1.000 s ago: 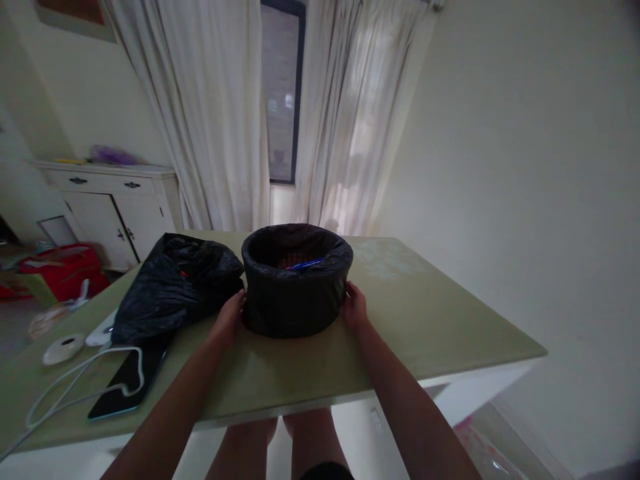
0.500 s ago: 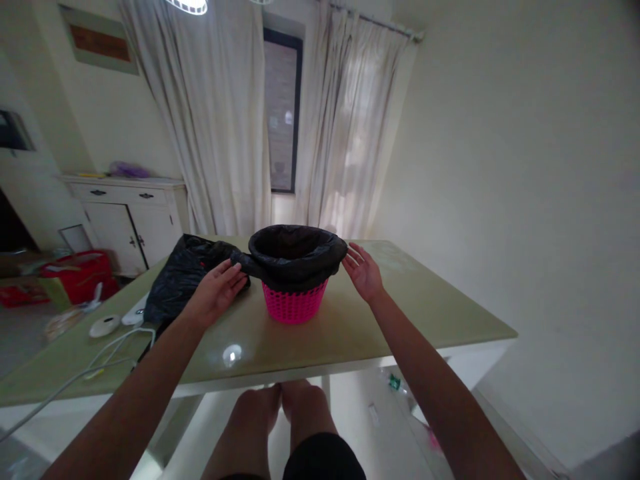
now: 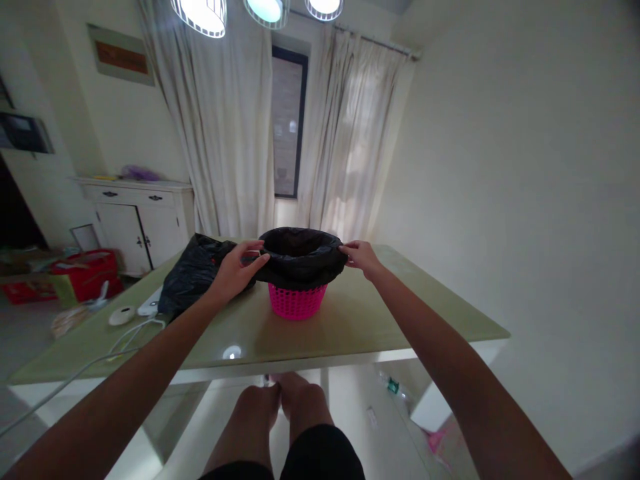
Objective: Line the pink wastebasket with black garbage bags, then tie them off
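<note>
A pink perforated basket (image 3: 297, 303) stands upright on the table, lined with a black bin bag (image 3: 300, 272) folded down over its rim. My left hand (image 3: 236, 270) is at the bag's left edge, thumb and fingers closing on the rim. On the opposite side, my right hand (image 3: 363, 257) pinches the bag's right edge between thumb and fingers. The basket's upper part is hidden under the bag. Another black plastic bag (image 3: 193, 277) lies crumpled on the table, partly behind my left hand and forearm.
The green-topped table (image 3: 400, 300) reaches toward the curtains (image 3: 225, 133). At its left lie a round white object (image 3: 122, 315) and a white cable (image 3: 75, 379). Below are a plastic bottle (image 3: 393, 386) and my knees. Red bags (image 3: 87, 273) sit on the floor at left.
My left hand has moved right and up from the bag's loose flap to its rim. My right hand has closed on the right edge. The view has tilted up slightly.
</note>
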